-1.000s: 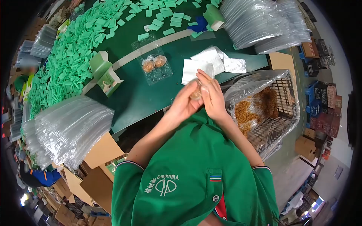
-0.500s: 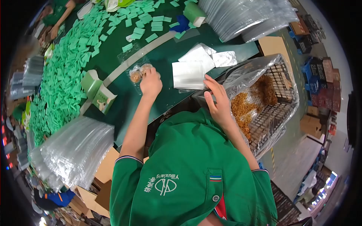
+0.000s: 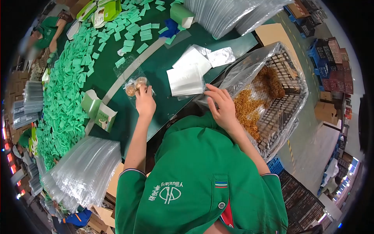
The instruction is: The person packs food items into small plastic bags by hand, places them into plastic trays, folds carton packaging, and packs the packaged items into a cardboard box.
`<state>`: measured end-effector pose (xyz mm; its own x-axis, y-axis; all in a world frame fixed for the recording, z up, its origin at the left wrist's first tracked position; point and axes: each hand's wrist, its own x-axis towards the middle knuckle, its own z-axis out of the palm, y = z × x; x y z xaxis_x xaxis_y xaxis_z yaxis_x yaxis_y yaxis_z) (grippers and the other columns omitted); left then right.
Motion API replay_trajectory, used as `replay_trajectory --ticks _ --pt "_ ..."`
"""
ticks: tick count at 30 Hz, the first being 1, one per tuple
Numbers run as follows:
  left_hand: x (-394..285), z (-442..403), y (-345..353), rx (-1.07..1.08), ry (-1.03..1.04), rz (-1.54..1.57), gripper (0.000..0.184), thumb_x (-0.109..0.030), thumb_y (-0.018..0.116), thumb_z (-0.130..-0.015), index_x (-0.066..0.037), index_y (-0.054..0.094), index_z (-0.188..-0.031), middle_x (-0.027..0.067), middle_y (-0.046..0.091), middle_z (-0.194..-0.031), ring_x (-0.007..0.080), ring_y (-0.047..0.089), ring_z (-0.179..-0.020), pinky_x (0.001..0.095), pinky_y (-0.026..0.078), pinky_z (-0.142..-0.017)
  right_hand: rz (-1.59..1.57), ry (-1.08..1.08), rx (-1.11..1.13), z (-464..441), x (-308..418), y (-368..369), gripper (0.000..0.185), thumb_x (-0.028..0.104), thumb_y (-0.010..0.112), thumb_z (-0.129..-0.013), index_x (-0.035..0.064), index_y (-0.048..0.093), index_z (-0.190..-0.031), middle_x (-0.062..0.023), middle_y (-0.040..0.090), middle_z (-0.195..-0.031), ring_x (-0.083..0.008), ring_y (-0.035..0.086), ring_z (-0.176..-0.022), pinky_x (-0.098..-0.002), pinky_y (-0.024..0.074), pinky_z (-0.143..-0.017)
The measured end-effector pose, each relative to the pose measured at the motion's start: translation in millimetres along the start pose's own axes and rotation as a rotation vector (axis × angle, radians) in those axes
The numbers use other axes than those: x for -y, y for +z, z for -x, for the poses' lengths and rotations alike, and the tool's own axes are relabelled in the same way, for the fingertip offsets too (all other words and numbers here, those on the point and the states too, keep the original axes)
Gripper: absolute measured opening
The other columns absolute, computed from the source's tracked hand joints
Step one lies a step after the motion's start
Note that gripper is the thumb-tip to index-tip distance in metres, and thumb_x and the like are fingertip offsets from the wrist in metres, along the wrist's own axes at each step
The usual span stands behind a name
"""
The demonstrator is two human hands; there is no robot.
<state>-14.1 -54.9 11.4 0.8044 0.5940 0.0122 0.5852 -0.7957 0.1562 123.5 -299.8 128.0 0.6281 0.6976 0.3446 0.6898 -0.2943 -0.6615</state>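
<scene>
My left hand (image 3: pixel 145 103) reaches over the table with its fingers curled on small brown clumps (image 3: pixel 135 86), which look like dried food. The clumps lie in a clear plastic tray or wrapper (image 3: pixel 131 73), partly hidden by my fingers. My right hand (image 3: pixel 220 104) is at the table's near edge, thumb and fingers apart, holding nothing. Its fingertips are beside a stack of whitish, shiny sachets (image 3: pixel 186 81); whether they touch it I cannot tell. More sachets (image 3: pixel 221 57) lie farther back. Under my right forearm, a plastic-lined crate (image 3: pixel 294 105) holds loose brown shreds (image 3: pixel 247 111).
Many small green packets (image 3: pixel 64 105) are heaped on the left of the green table (image 3: pixel 163 111). Nested clear trays (image 3: pixel 83 167) stand at near left, with more (image 3: pixel 226 13) at the back. Green cartons (image 3: pixel 105 117) sit by the heap. Another person (image 3: pixel 47 33) is at far left.
The whole view has shifted, so the table things appear lower and farther left. My left fingers remain at the brown clumps, and my right hand stays beside the sachets.
</scene>
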Motion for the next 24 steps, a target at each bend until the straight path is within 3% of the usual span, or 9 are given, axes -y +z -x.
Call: replay_trajectory --ticks 3,6,7,9,15,18,19,22,24 --pt "-13.4 6.7 -10.6 -0.206 0.051 -0.132 0.036 -0.009 0.064 -0.071 -0.011 0.058 -0.107 0.0062 0.045 -0.118 0.0287 0.047 -0.104 0.0397 0.042 -0.086 0.009 -0.003 0.008 -2.3 0.9 -0.2 0.013 0.006 0.059 -0.079 0.0047 0.060 -0.092 -0.0101 0.060 -0.107 -0.0279 0.056 -0.082 -0.0356 0.0457 -0.073" --pt "-37.8 -4.4 -10.9 -0.260 0.125 0.194 0.030 -0.008 0.063 -0.071 -0.009 0.060 -0.101 0.0068 0.052 -0.107 0.0279 0.049 -0.100 0.0411 0.042 -0.082 0.021 0.002 0.008 -1.9 1.2 0.6 0.011 0.007 0.060 -0.078 0.0049 0.059 -0.089 -0.0096 0.061 -0.105 -0.0275 0.056 -0.081 -0.0357 0.0459 -0.072" --pt "-46.4 -10.6 2.2 -0.187 0.163 0.392 0.029 -0.009 0.063 -0.072 -0.007 0.061 -0.101 0.0076 0.054 -0.103 0.0281 0.050 -0.097 0.0393 0.043 -0.083 0.028 0.000 0.005 -2.8 1.0 0.8 0.011 0.007 0.060 -0.078 0.0049 0.059 -0.089 -0.0094 0.061 -0.104 -0.0273 0.056 -0.081 -0.0357 0.0460 -0.072" --pt "-67.6 -18.8 27.6 -0.084 0.231 0.544 0.031 -0.010 0.064 -0.072 -0.006 0.060 -0.102 0.0082 0.052 -0.109 0.0298 0.051 -0.097 0.0377 0.044 -0.085 0.035 0.006 0.020 -3.4 0.8 0.7 0.010 0.007 0.060 -0.078 0.0050 0.059 -0.088 -0.0092 0.061 -0.103 -0.0270 0.056 -0.081 -0.0357 0.0461 -0.072" --pt "-97.6 -33.3 59.5 0.062 0.059 0.527 0.022 -0.016 0.066 -0.074 -0.011 0.063 -0.096 0.0051 0.053 -0.107 0.0284 0.052 -0.095 0.0372 0.044 -0.081 0.047 0.013 0.008 -0.8 -1.7 1.5 0.008 0.009 0.061 -0.077 0.0048 0.059 -0.084 -0.0090 0.061 -0.101 -0.0262 0.056 -0.081 -0.0356 0.0461 -0.073" --pt "-80.2 -43.2 83.5 0.005 0.072 0.624 0.020 -0.015 0.064 -0.076 -0.005 0.064 -0.094 0.0075 0.057 -0.097 0.0240 0.058 -0.080 0.0319 0.047 -0.073 0.037 0.020 -0.012 0.1 -2.5 2.3 0.007 0.009 0.061 -0.077 0.0041 0.058 -0.081 -0.0088 0.061 -0.100 -0.0258 0.055 -0.081 -0.0352 0.0462 -0.073" --pt "-79.9 -42.3 83.9 -0.064 0.012 0.725 0.015 -0.015 0.063 -0.079 -0.003 0.063 -0.088 0.0088 0.061 -0.084 0.0201 0.059 -0.068 0.0290 0.048 -0.067 0.032 0.020 -0.016 0.4 -2.9 2.4 0.006 0.009 0.061 -0.077 0.0040 0.058 -0.080 -0.0087 0.062 -0.099 -0.0257 0.055 -0.080 -0.0351 0.0462 -0.073" --pt "-78.0 -41.3 74.4 0.023 -0.216 0.930 0.012 -0.012 0.060 -0.081 -0.004 0.063 -0.088 0.0101 0.063 -0.078 0.0213 0.059 -0.068 0.0286 0.046 -0.065 0.021 0.016 -0.031 1.3 -4.8 3.5 0.006 0.009 0.060 -0.077 0.0037 0.058 -0.079 -0.0085 0.062 -0.098 -0.0256 0.055 -0.079 -0.0347 0.0461 -0.072" --pt "-75.5 -38.5 70.4 -0.004 -0.195 0.963 0.011 -0.012 0.059 -0.083 -0.002 0.061 -0.089 0.0098 0.063 -0.075 0.0158 0.059 -0.067 0.0253 0.045 -0.065 0.015 0.016 -0.037 1.9 -5.2 3.7 0.006 0.009 0.060 -0.077 0.0035 0.058 -0.079 -0.0084 0.062 -0.098 -0.0255 0.055 -0.078 -0.0345 0.0461 -0.072"
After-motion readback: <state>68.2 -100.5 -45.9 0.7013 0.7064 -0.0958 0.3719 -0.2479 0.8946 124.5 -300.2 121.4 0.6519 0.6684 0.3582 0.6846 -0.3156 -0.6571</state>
